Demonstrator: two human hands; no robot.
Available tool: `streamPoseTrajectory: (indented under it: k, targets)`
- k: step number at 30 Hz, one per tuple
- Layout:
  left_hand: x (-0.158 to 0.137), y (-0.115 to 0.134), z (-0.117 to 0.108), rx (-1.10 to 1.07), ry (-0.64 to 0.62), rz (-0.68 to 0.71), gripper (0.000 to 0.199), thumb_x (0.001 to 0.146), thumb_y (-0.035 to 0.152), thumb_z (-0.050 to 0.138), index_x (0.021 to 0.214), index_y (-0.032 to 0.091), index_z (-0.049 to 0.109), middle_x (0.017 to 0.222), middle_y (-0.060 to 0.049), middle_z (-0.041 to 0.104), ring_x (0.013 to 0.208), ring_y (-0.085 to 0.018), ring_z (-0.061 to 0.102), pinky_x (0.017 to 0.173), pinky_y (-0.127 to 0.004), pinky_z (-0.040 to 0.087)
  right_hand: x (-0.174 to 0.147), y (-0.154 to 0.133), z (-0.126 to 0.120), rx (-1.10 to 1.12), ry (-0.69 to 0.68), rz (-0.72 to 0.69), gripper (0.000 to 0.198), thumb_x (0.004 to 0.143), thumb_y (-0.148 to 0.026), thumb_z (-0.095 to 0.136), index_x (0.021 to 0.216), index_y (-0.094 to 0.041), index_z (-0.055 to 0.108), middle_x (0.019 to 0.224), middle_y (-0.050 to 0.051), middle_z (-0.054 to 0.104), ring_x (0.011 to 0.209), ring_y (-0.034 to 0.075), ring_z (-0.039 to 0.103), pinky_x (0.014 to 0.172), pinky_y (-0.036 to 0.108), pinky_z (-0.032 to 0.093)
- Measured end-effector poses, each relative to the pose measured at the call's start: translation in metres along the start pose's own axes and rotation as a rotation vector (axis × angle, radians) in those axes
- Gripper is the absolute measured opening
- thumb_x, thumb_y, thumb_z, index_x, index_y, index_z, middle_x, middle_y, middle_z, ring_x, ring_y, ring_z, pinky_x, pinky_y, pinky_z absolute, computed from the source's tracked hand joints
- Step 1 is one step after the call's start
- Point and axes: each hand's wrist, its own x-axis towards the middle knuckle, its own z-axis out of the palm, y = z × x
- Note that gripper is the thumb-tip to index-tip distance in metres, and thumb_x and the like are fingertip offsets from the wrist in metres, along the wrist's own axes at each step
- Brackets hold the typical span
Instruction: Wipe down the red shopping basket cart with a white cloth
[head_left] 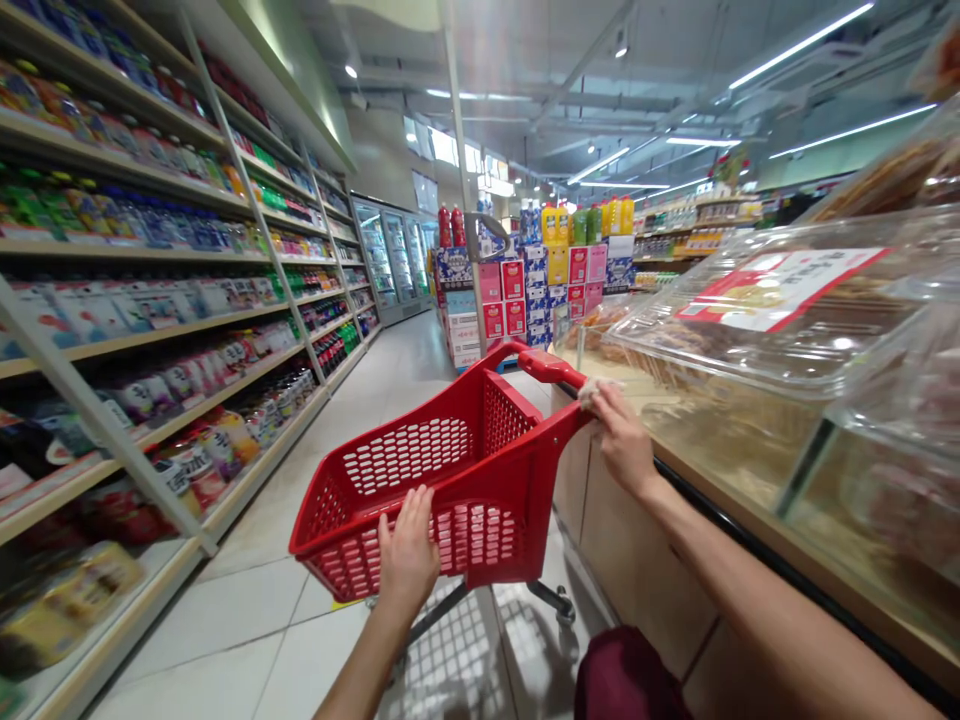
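A red plastic shopping cart (495, 540) with perforated sides stands at an angle before me on the tiled floor. Inside its basket I see no goods. My left hand (409, 545) lies against the cart's near side, fingers stretched out over the upper rim. At the right end of the cart handle (551, 368), my right hand (622, 438) is closed on a crumpled whitish cloth (600, 390), pressing it to the handle. Whether it is fabric or paper is hard to tell.
Drink shelves (135, 240) line the left side. Close on the right is a counter (720, 440) with clear plastic food boxes (750, 300). Stacked cartons (502, 300) topped with bottles stand ahead, and glass-door fridges (390, 250) are at the far end. Floor tiles (217, 620) run along the aisle.
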Motion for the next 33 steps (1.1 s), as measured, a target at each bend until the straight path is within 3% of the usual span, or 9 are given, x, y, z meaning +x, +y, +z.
streamPoseTrajectory:
  k: [3,7,9,14,20,25,28,33]
  targets:
    - [-0.001,-0.001,0.004,-0.005,0.026,-0.002,0.062,0.066,0.003,0.033,0.127,0.015,0.035,0.135,-0.008,0.036,0.126,-0.019,0.029,0.103,-0.047,0.02,0.019,0.007,-0.003,-0.058,-0.016,0.031,0.046,0.075,-0.003,0.035,0.115,-0.016,0.054,0.126,0.008,0.048,0.122,0.02,0.036,0.101,0.042,0.032]
    - [-0.002,-0.004,0.009,-0.006,0.046,-0.005,0.062,0.066,0.002,0.034,0.127,0.014,0.035,0.134,-0.009,0.037,0.126,-0.019,0.03,0.102,-0.047,0.021,0.003,-0.014,0.006,0.026,-0.227,-0.222,0.046,0.078,-0.002,0.033,0.114,-0.019,0.055,0.124,0.006,0.05,0.122,0.016,0.035,0.102,0.037,0.032]
    - [-0.002,-0.004,0.009,-0.003,0.054,0.0,0.063,0.066,0.002,0.034,0.127,0.015,0.036,0.134,-0.009,0.038,0.125,-0.019,0.03,0.102,-0.048,0.022,0.003,-0.016,0.007,0.044,-0.263,-0.26,0.044,0.078,-0.003,0.034,0.113,-0.019,0.056,0.124,0.005,0.05,0.121,0.016,0.036,0.102,0.037,0.032]
    - [-0.001,-0.002,0.009,0.003,0.041,0.003,0.063,0.065,0.003,0.034,0.127,0.014,0.036,0.135,-0.008,0.037,0.126,-0.019,0.03,0.102,-0.048,0.022,0.027,-0.001,0.002,-0.102,-0.145,0.019,0.048,0.072,-0.001,0.036,0.113,-0.018,0.055,0.123,0.009,0.05,0.116,0.021,0.043,0.096,0.039,0.038]
    - [0.0,-0.001,0.01,-0.001,0.039,-0.002,0.063,0.065,0.002,0.033,0.127,0.014,0.035,0.135,-0.007,0.036,0.125,-0.019,0.03,0.102,-0.047,0.022,0.006,-0.033,0.02,-0.015,-0.288,-0.253,0.044,0.077,-0.002,0.032,0.11,-0.018,0.056,0.124,0.006,0.05,0.118,0.016,0.041,0.1,0.034,0.035]
    - [-0.001,-0.003,0.011,-0.001,0.058,-0.005,0.063,0.065,0.001,0.032,0.126,0.015,0.037,0.134,-0.007,0.038,0.125,-0.019,0.032,0.102,-0.047,0.021,0.039,-0.005,0.007,-0.179,-0.312,-0.078,0.041,0.07,-0.003,0.039,0.104,-0.015,0.059,0.118,0.012,0.053,0.11,0.022,0.048,0.094,0.038,0.039]
    - [-0.001,-0.003,0.013,-0.013,0.089,-0.004,0.064,0.064,0.0,0.032,0.126,0.015,0.037,0.134,-0.007,0.039,0.124,-0.019,0.032,0.102,-0.046,0.021,0.051,0.006,0.0,-0.199,-0.411,-0.161,0.038,0.071,-0.008,0.044,0.107,-0.014,0.057,0.118,0.013,0.053,0.111,0.024,0.047,0.094,0.04,0.037]
    - [0.003,-0.002,0.012,-0.023,0.075,0.002,0.061,0.066,0.002,0.032,0.125,0.014,0.038,0.132,-0.008,0.04,0.124,-0.019,0.033,0.102,-0.048,0.02,0.053,0.021,-0.004,-0.16,-0.452,-0.255,0.042,0.07,-0.014,0.051,0.112,-0.017,0.054,0.121,0.012,0.051,0.112,0.025,0.045,0.093,0.043,0.037]
